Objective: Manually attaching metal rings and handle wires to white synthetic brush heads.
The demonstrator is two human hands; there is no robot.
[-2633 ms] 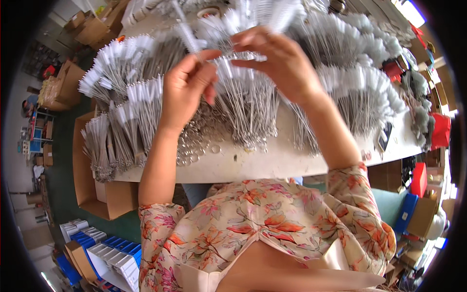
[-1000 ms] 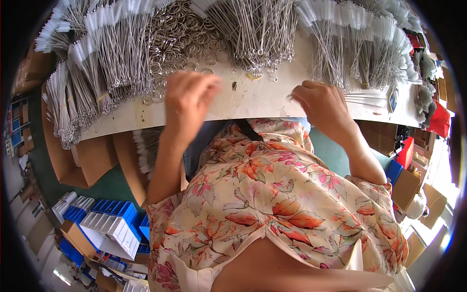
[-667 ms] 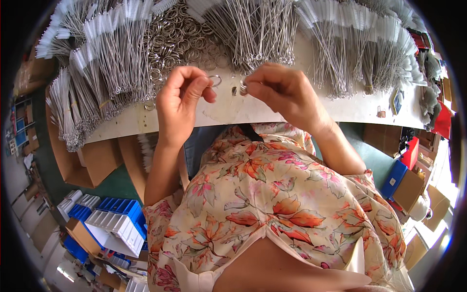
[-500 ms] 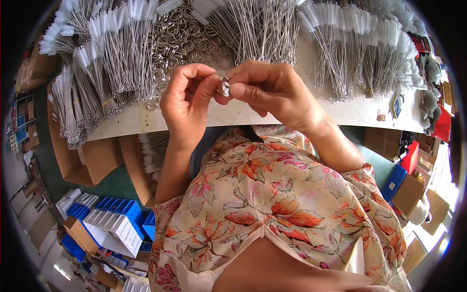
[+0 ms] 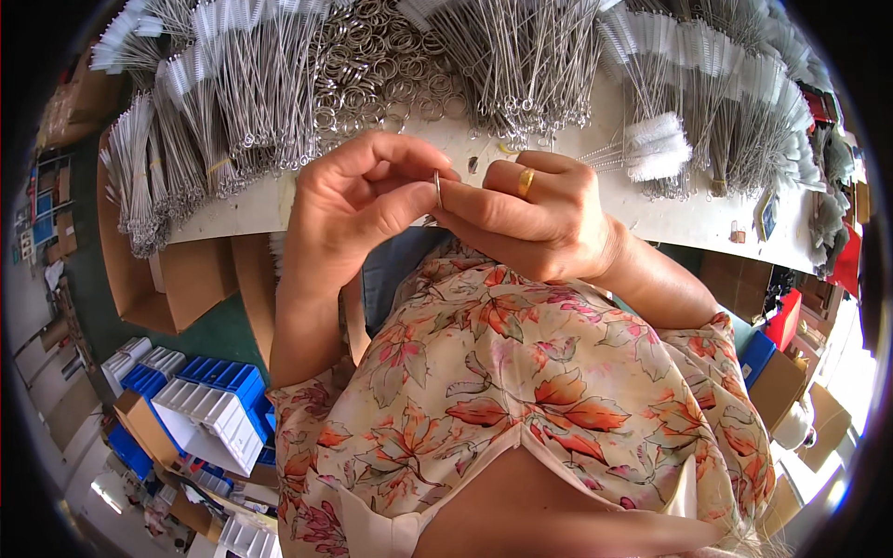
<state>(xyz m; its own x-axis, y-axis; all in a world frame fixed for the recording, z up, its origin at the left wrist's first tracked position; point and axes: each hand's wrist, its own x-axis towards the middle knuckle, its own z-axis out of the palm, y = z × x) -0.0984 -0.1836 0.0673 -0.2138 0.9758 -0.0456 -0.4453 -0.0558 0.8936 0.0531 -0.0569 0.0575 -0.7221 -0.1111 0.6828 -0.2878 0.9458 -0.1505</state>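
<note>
Between thumb and fingers of my left hand (image 5: 358, 200) a metal ring (image 5: 437, 191) is pinched, seen nearly edge-on. The fingertips of my right hand (image 5: 535, 214) press against the same ring from the other side; this hand is closed and wears a gold band. From behind its knuckles thin wire stems run out to the right, ending in white bristle heads of several small brushes (image 5: 658, 147). The stems' other ends are hidden by my right hand. Both hands hover over the near edge of the table.
A pile of loose metal rings (image 5: 358, 70) lies at the back of the white table (image 5: 651, 216). Dense bundles of wire brushes (image 5: 521, 70) flank it on both sides. Below left are cardboard boxes (image 5: 177, 288) and blue and white bins (image 5: 209, 418).
White-bristled brushes now show to the right of my right hand. That hand has turned, knuckles up, and both hands sit slightly lower in view. A ring is now visible between the fingertips.
</note>
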